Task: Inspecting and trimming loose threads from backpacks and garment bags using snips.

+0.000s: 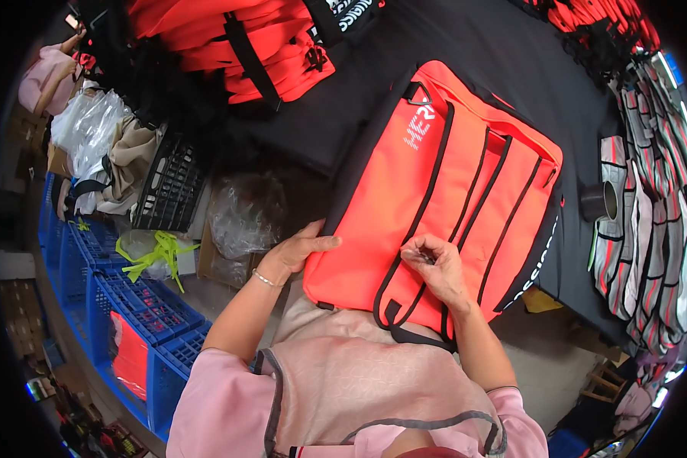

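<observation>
A bright orange-red fabric backpack (359, 206) lies across the near edge of a black cloth-covered table (366, 69). The left hand (291, 250) grasps its near left edge; the right hand (440, 269) curls above its black-edged straps (463, 162), its hold unclear.

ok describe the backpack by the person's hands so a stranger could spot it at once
Start from the black-covered table in the upper middle. At its near side, around the picture's centre, is a large red-orange backpack, with the left hand at its left edge. Unlike the red bags heaped at upper left, it lies apart, black-edged straps facing up.
</observation>
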